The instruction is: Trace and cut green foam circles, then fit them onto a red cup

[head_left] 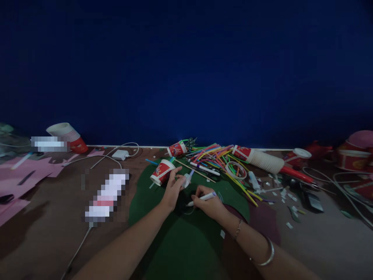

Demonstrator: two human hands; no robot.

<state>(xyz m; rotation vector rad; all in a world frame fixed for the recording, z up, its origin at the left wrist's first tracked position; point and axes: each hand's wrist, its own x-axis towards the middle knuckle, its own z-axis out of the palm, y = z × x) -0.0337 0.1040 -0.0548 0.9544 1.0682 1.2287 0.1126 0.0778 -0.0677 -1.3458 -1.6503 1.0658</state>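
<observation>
A white marker pen (pixel 207 196) with a purple end is gripped in my right hand (pixel 208 206). Its tip points down and left, over a dark patch on the green sheet (pixel 180 241), where a faint pale curve shows. My left hand (pixel 172 190) is just left of it, fingers curled at a small whitish piece with a lilac stem (pixel 188 179) whose kind I cannot make out. Right behind that hand, a red and white paper cup (pixel 162 172) lies tilted on the sheet.
Behind my hands lie a heap of coloured straws (pixel 212 153), a white pen (pixel 208 168) and a roll of tape (pixel 236 170). A stack of paper cups (pixel 264 160) lies right of them. A blurred-out device (pixel 106 198) with a cable and pink paper (pixel 32 177) are left.
</observation>
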